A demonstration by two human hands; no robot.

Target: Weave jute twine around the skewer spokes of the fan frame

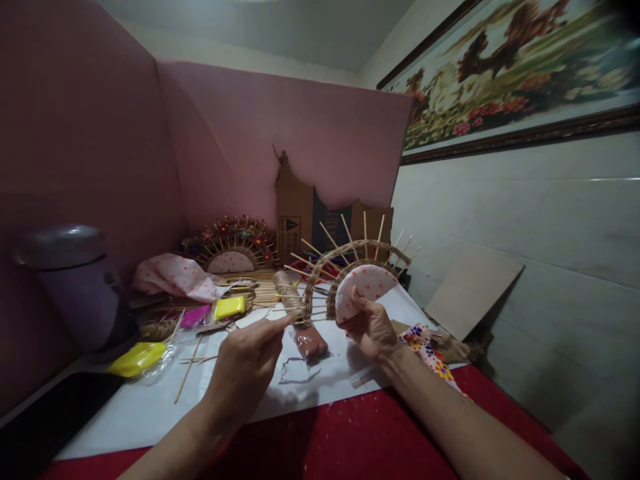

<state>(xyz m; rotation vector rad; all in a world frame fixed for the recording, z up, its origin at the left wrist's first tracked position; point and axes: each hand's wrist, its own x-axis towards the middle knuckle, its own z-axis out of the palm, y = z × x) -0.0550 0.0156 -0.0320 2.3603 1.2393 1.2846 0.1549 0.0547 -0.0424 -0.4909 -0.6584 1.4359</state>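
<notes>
Two hands on a half-woven frame

Head view: right hand clasps the half-round twine-woven frame with spotted fabric centre and wooden spokes, raised above the white paper sheet's far edge; left hand fingertips pinch its lower-left end.

A purple jar, yellow packet, spotted cloth and cardboard box sit below a framed painting.
</notes>
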